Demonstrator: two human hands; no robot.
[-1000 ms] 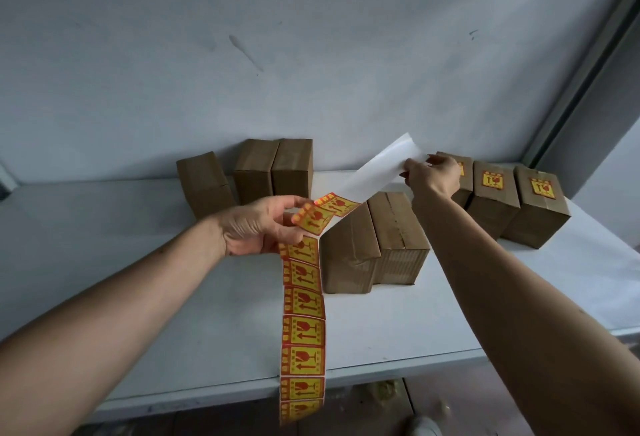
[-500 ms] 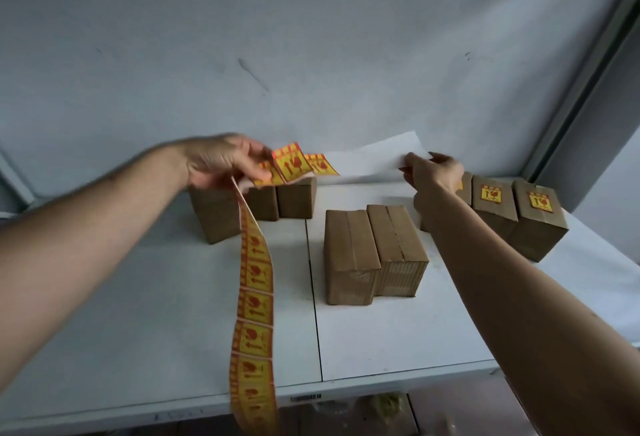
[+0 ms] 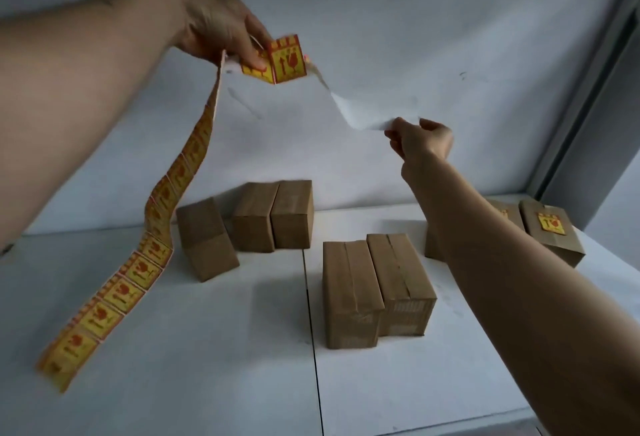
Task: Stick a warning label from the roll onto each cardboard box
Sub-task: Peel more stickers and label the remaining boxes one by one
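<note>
My left hand (image 3: 221, 27) is raised high at the upper left, pinching a long strip of yellow-and-red warning labels (image 3: 138, 273) that trails down to the lower left. The topmost label (image 3: 287, 60) sticks out past my fingers. My right hand (image 3: 420, 139) grips the end of the white backing paper (image 3: 349, 106), which stretches from the labels to it. Two unlabelled cardboard boxes (image 3: 377, 290) stand side by side mid-table. Three more plain boxes (image 3: 256, 217) stand behind them by the wall. A labelled box (image 3: 554, 231) stands at the right, another partly hidden behind my right forearm.
The white table (image 3: 173, 366) has a seam running front to back and its front edge at the lower right. A pale wall rises right behind the boxes. A grey frame (image 3: 588, 89) runs up the right side.
My left hand has risen up and left with the label strip, lifting it well above the boxes. My right hand kept hold of the backing paper, which is now stretched and twisted between the hands.
</note>
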